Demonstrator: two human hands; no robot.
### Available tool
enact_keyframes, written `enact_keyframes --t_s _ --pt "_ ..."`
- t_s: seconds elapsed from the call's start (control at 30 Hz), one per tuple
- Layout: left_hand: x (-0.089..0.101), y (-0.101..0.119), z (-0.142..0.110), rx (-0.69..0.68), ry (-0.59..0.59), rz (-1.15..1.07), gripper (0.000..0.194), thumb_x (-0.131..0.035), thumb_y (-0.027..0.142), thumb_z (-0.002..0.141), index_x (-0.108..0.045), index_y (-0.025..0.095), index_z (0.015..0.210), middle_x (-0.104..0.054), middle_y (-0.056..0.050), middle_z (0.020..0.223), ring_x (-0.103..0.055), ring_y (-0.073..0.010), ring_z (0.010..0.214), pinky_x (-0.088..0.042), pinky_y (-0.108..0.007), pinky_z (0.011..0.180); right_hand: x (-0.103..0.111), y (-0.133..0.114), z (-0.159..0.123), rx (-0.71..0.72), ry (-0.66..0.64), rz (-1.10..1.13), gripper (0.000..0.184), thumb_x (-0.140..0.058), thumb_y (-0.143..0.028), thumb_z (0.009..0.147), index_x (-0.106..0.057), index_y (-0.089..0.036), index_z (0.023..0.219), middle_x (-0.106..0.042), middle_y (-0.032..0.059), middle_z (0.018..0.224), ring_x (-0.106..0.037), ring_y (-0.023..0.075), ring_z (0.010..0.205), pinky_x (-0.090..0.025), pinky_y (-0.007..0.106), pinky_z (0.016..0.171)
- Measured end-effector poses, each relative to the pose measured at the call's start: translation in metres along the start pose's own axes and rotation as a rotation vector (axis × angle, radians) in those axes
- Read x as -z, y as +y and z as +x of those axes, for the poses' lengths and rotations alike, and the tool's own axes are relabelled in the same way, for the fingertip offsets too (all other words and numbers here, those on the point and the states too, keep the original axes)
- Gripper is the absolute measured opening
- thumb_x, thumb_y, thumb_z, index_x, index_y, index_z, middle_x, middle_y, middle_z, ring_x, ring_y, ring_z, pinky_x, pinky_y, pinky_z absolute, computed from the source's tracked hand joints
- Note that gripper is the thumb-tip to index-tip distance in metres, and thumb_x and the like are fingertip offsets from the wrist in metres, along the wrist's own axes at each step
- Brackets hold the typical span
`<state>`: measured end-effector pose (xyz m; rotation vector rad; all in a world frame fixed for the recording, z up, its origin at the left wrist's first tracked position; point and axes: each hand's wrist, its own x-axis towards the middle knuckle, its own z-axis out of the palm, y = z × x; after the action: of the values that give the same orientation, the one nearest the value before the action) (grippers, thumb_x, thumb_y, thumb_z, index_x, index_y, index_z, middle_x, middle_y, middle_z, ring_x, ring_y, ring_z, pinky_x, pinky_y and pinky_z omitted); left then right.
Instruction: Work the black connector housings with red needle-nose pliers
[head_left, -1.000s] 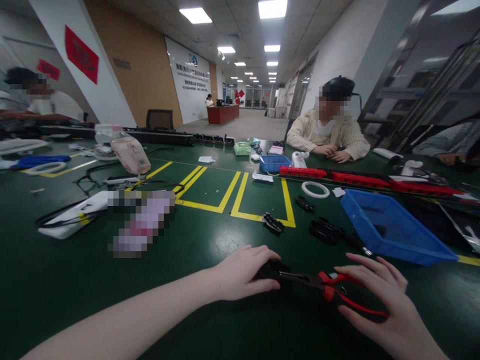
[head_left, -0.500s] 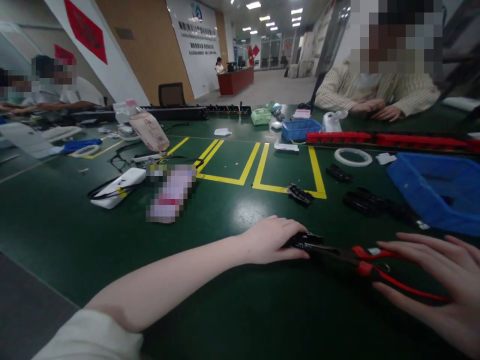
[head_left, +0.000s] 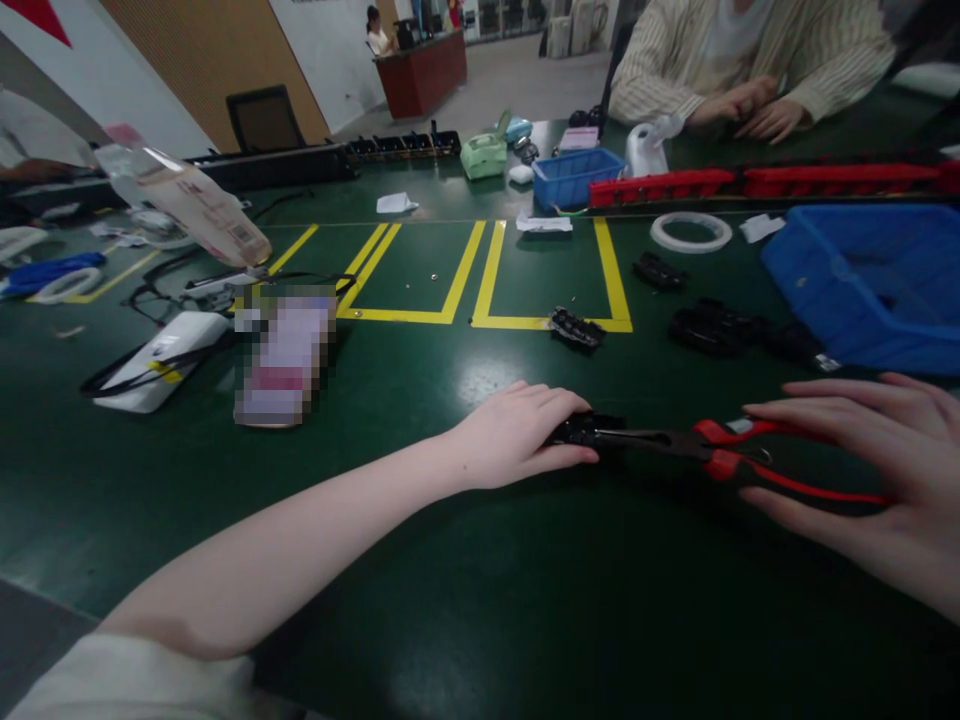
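My left hand [head_left: 521,435] is closed around a small black plastic part [head_left: 581,430] held low over the green table, its left end hidden under my fingers. At the right, my right hand [head_left: 877,480] grips the red handles of long-nose pliers [head_left: 712,450], fingers on one handle and thumb by the other. The slim dark jaws reach left to the black part and meet its right end; whether they pinch it I cannot tell. Beyond my left hand, a similar black part [head_left: 576,329] lies by the yellow tape.
Several black parts [head_left: 716,327] lie near a blue bin [head_left: 862,290] at right. A tape ring [head_left: 690,232] sits behind them. Left are a phone [head_left: 285,360], a white box with a cable [head_left: 161,360] and a tilted bottle [head_left: 202,210]. Across the table sits a person [head_left: 750,80].
The view has tilted down and shifted right, so the table's things appear higher and further left. Both hands keep their hold on the black part and the pliers.
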<state>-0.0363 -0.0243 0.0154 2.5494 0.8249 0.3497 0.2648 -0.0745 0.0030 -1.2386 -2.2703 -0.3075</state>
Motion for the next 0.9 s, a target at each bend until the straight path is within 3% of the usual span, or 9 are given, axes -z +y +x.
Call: enact_keyframes --t_s 0.5,0.67,0.8,0.9 --pt "0.0 0.0 0.001 0.016 -0.019 0.022 0.033 -0.056 0.042 0.093 -0.053 0.014 0.109 -0.065 -0.006 0.1 -0.061 -0.0207 0.09 -0.043 -0.032 0.078 0.001 -0.004 0.001 -0.003 0.011 -0.001 0.043 -0.049 -0.057 0.084 -0.057 -0.021 0.105 -0.061 0.0116 0.097 -0.058 0.0322 0.096 -0.044 0.049 0.08" --pt "0.0 0.0 0.0 0.003 -0.028 0.015 0.033 -0.054 0.043 0.094 -0.054 0.013 0.108 -0.064 -0.006 0.1 -0.061 -0.0203 0.089 -0.044 -0.032 0.079 -0.001 0.001 0.001 -0.034 -0.016 0.106 0.044 -0.053 -0.058 0.082 -0.057 -0.022 0.108 -0.067 0.0079 0.097 -0.064 0.0283 0.092 -0.045 0.052 0.092" --pt "-0.001 -0.002 -0.002 -0.032 -0.006 0.024 0.036 -0.053 0.041 0.095 -0.051 0.016 0.119 -0.06 -0.007 0.11 -0.059 -0.0203 0.092 -0.045 -0.032 0.079 0.0 0.001 -0.001 -0.055 -0.025 0.096 0.043 -0.052 -0.06 0.081 -0.058 -0.024 0.105 -0.069 0.0055 0.092 -0.065 0.0289 0.095 -0.053 0.047 0.083" --pt "-0.001 -0.002 -0.003 -0.013 0.037 0.005 0.047 -0.056 0.036 0.094 -0.038 0.018 0.134 -0.055 -0.008 0.12 -0.058 -0.0209 0.098 -0.049 -0.034 0.082 0.001 0.001 -0.002 -0.059 -0.02 0.083 0.043 -0.054 -0.058 0.08 -0.058 -0.024 0.105 -0.068 0.0062 0.095 -0.065 0.0285 0.096 -0.056 0.043 0.075"
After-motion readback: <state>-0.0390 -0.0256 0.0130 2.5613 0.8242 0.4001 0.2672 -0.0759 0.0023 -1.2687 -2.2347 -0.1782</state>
